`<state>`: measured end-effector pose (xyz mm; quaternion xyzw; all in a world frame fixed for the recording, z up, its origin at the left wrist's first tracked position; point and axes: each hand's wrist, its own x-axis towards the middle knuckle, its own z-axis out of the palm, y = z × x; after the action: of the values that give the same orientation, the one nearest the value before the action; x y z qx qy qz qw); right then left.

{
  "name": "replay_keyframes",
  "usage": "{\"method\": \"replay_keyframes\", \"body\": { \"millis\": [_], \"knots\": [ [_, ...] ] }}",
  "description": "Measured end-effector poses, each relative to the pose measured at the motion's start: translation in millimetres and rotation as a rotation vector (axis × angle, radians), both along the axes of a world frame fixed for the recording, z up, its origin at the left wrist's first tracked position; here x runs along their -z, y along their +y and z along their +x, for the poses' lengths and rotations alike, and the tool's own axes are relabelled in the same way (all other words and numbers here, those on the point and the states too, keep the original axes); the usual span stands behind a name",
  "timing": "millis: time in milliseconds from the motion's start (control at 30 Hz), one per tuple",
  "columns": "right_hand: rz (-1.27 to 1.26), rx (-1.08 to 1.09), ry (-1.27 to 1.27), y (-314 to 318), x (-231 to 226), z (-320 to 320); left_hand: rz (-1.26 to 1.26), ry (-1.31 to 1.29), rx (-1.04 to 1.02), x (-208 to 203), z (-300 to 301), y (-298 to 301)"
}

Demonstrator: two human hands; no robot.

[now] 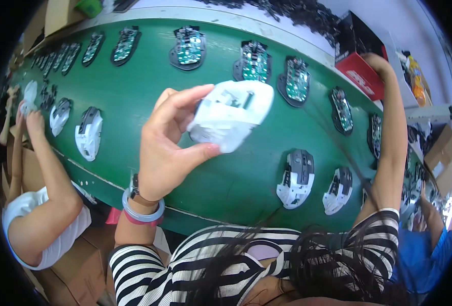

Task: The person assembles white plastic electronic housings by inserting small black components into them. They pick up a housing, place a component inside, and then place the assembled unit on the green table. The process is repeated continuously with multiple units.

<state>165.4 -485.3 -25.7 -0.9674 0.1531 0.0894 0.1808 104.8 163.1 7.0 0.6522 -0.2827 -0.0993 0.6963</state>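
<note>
Over the middle of the green table point(221, 186), the white shell point(236, 115) hung in the air, its left edge pinched between the thumb and fingers of the left hand point(162, 145). Holding it by the rim, lightly and steadily, seemed the sound way. At the far right, the right hand point(377, 64) dipped into the red box point(358, 76); its fingers were hidden, so their state could not be told. Circuit boards point(189, 47) lined the far side, best kept clear of the forearm.
</note>
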Motion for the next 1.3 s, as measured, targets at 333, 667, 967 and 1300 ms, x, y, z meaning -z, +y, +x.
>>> {"method": "replay_keyframes", "body": {
  "millis": [333, 667, 967, 1300],
  "knots": [
    [0.299, 0.098, 0.034, 34, 34, 48, 0.303, -0.178, -0.166, 2, 1, 20],
    [0.055, 0.256, -0.625, 182, -56, -65, 0.336, -0.253, -0.086, -3, 10, 17],
    [0.275, -0.807, -0.392, 443, -105, -87, 0.325, -0.247, -0.063, 0, 8, 18],
    [0.324, -0.814, -0.630, 460, -89, -78, 0.375, -0.166, -0.124, -2, 12, 31]
  ]
}}
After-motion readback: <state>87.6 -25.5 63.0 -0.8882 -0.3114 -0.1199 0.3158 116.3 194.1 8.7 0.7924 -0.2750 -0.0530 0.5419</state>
